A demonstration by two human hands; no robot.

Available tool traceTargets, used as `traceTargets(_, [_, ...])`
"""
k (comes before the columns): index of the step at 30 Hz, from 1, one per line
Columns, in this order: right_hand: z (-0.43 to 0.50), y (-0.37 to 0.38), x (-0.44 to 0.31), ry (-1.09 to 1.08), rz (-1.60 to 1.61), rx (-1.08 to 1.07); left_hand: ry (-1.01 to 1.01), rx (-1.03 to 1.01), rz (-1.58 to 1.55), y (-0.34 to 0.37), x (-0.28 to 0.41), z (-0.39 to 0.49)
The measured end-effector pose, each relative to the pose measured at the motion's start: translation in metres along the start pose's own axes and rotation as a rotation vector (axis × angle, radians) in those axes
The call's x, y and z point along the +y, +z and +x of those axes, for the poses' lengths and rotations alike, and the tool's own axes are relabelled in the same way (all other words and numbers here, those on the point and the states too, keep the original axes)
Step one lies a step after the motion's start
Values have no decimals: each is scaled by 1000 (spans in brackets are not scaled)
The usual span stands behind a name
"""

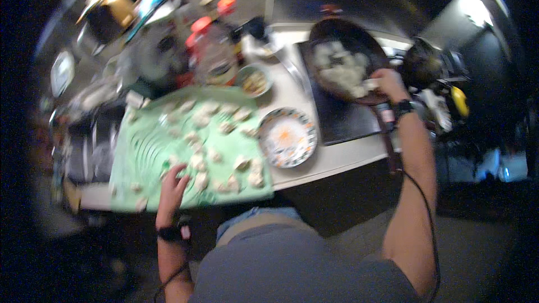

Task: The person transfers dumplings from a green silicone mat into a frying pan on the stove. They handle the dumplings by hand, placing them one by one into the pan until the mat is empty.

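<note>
My right hand is at the near right rim of a dark frying pan, with a pale dumpling pinched at its fingertips. Inside the pan many white dumplings lie close together. On the left, my left hand hovers over or touches a green mat; its fingers are apart and blur hides the exact contact. Around that hand, more pale dumplings are scattered across the mat. The pan's long handle points towards me, beside my right forearm.
A patterned plate stands between the mat and the black cooktop. Behind it is a small bowl with food pieces. Red-capped jars crowd the back. A sink lies left, a yellow object right.
</note>
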State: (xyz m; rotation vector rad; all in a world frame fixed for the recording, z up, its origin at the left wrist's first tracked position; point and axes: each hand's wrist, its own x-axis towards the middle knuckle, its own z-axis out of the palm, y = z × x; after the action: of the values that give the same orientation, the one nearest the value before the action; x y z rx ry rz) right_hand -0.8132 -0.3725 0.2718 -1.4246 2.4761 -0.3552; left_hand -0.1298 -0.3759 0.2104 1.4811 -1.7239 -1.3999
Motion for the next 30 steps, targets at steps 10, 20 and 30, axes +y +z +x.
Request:
traceTargets(10, [-115,19,-154,-512,505,263,-131,282,192,-31,-66,-1])
traceTargets(20, [-226,209,-304,-647,496,-355,-310,384,568,-80,-99,-9])
traceTargets(30, [-238,263,-369,-680,422,-475,25,237,536,-76,-118,15])
